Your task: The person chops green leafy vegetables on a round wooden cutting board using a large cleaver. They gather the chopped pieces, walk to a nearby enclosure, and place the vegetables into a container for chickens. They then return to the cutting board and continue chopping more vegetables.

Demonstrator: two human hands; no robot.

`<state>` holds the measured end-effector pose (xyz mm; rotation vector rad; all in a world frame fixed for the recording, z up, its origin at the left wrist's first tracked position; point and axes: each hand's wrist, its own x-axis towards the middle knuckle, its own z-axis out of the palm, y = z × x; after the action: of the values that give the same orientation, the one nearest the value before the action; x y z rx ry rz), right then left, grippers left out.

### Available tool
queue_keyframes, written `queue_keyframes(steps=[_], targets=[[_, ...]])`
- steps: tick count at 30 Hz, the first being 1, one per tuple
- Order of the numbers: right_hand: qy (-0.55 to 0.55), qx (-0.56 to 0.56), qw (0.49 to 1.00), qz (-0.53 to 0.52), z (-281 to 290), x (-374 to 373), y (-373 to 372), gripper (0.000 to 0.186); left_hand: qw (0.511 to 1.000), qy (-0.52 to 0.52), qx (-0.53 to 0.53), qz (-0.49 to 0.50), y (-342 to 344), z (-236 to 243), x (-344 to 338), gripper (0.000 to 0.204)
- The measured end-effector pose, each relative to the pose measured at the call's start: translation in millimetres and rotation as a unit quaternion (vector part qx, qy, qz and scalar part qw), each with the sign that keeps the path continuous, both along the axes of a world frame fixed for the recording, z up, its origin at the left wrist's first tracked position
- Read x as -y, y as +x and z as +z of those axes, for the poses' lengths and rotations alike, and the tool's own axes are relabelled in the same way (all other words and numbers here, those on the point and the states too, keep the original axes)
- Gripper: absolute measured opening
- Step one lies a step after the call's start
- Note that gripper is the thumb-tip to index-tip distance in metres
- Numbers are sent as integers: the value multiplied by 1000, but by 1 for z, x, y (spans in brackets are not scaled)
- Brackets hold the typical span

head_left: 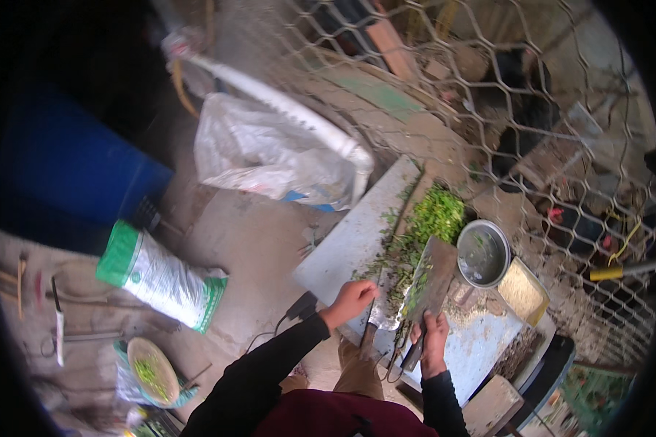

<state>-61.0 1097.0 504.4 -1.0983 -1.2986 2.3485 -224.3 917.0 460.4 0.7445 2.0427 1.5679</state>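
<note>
My right hand (434,339) grips a broad cleaver (439,266) by its handle, its blade tilted over a pale tabletop (353,237). Bits of green cling along the blade's left edge. Left of it, my left hand (353,303) is closed, fingers curled together; whether something small is pinched in them is hidden. Below that hand a second broad blade (385,315) rests on the tabletop, its dark handle pointing toward me. Beyond both blades lies a heap of chopped green leaves (439,213), with darker stems scattered nearer to me.
Right of the leaves stand a round metal pot (481,255) and a tub of pale yellow meal (523,293). Wire mesh (554,131) rises behind, with dark birds beyond. At left are a blue container (80,167), a green-white sack (160,277) and a bowl of greens (153,371).
</note>
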Motion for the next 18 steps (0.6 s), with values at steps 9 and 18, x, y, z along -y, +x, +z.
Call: queue_keyframes(steps=[9, 18], targets=[[21, 33, 947, 320, 22, 139, 19, 9, 947, 30, 151, 283, 115, -11, 232, 16], [131, 120, 860, 478, 22, 342, 74, 7, 818, 55, 79, 568, 357, -68, 500, 15]])
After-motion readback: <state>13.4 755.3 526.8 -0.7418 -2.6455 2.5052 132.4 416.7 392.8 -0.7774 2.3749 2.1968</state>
